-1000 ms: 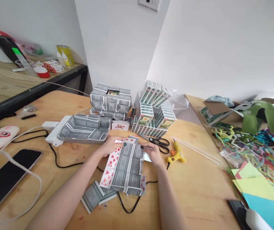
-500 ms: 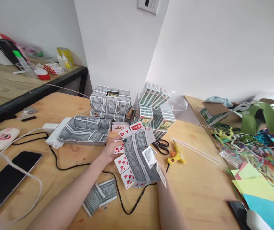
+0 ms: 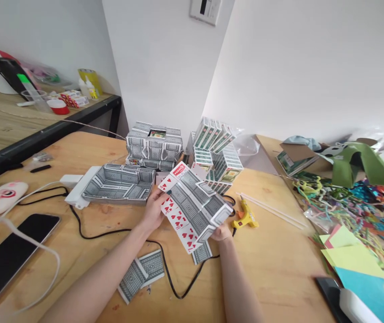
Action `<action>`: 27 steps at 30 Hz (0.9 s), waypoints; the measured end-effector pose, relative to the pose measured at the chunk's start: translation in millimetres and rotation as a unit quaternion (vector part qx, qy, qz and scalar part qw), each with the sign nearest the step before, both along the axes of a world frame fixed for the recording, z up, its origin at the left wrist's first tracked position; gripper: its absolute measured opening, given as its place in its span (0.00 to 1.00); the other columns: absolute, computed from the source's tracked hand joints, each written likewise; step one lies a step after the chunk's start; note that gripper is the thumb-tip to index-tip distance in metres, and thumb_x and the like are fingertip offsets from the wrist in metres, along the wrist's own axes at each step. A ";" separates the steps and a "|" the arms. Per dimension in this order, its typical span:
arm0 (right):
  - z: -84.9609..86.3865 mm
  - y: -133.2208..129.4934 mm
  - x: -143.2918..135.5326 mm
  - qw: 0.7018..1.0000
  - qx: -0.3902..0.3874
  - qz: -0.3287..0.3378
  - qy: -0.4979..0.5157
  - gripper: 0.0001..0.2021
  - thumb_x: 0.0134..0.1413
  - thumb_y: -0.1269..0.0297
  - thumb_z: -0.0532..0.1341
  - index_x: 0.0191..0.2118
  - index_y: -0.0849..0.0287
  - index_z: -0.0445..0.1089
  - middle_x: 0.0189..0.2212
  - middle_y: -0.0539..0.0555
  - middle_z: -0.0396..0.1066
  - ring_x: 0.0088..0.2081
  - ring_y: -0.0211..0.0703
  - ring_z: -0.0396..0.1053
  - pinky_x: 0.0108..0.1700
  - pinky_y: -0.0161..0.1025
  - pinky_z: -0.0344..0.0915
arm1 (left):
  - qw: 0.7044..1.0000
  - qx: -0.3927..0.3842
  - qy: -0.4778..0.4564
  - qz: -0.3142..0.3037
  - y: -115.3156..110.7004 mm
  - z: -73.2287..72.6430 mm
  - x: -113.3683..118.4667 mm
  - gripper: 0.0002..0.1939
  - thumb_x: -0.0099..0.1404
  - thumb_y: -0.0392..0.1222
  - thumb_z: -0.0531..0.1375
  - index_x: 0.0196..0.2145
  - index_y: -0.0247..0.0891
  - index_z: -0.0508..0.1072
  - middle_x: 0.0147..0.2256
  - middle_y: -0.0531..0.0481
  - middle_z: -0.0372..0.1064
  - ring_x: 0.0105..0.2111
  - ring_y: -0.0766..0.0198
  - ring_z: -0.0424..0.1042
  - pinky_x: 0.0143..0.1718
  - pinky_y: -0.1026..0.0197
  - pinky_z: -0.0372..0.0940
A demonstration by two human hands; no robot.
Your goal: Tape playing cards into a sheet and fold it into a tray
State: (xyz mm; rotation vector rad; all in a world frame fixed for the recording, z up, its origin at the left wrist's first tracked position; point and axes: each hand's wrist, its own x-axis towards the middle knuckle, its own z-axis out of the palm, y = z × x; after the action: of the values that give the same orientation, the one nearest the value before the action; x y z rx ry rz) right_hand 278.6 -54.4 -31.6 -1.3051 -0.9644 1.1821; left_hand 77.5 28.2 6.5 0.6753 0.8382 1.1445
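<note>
A panel of joined playing cards (image 3: 193,197) is held up off the table between both hands. Its upper side shows grey patterned card backs, while heart faces line its left edge. My left hand (image 3: 154,209) is closed on that left edge. At the lower right corner my right hand (image 3: 221,232) grips the panel from beneath, its fingers partly hidden. An open tray made of cards (image 3: 119,184) lies just beyond my left hand. Loose playing cards (image 3: 141,273) rest on the table below the panel, with one more card (image 3: 201,252) under its lower edge.
A box built from cards (image 3: 154,146) stands at the back beside stacked card packs (image 3: 217,150). A yellow glue gun (image 3: 245,214) lies right of the panel, near clear sticks (image 3: 272,211). A black cable (image 3: 165,258) loops across the table. A phone (image 3: 13,260) lies at left.
The card panel has tilted, its lower end swinging up and right, with flaps now folded up along its right side. My right hand has moved up to its lower right corner.
</note>
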 end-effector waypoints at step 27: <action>57.1 -21.6 -16.6 0.914 -0.006 -0.178 -0.364 0.22 0.42 0.64 0.61 0.48 0.57 0.67 0.51 0.59 0.65 0.54 0.55 0.60 0.56 0.53 0.55 | 0.822 0.211 0.527 -0.042 -34.1 0.3 -38.2 0.08 0.51 0.41 0.57 0.17 0.37 0.68 0.17 0.51 0.65 0.19 0.65 0.60 0.23 0.65 0.48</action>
State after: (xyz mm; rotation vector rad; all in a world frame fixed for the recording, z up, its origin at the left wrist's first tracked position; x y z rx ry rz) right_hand 262.0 -76.0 25.5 -1.8910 -1.1615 0.4046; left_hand 39.3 -5.9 6.9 1.7867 1.4603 0.8167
